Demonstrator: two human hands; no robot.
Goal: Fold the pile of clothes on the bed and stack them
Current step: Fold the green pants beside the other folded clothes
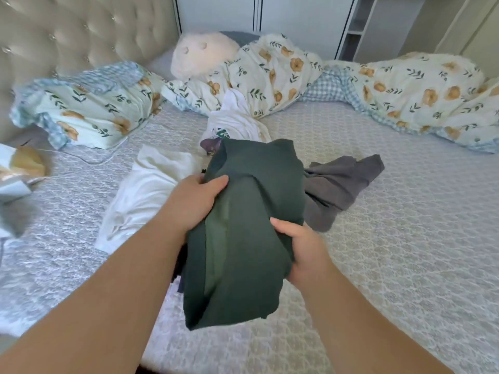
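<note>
I hold a dark green garment point(248, 228) bunched up above the bed point(391, 238). My left hand point(197, 201) grips its left side, thumb on top of the cloth. At its lower right edge, my right hand point(302, 252) grips the cloth with fingers curled under. Behind the green garment a grey garment point(340, 184) lies crumpled on the right. A white garment point(145, 195) lies spread on the left. Farther back sits a white printed shirt point(232, 122) with a small purple piece point(210, 145) beside it.
A floral duvet point(391, 90) is bunched along the far side of the bed. A floral pillow point(89, 109) and a cream plush toy point(202, 55) lie by the tufted headboard point(67, 31). A white cable point(100, 157) runs across the mattress at left.
</note>
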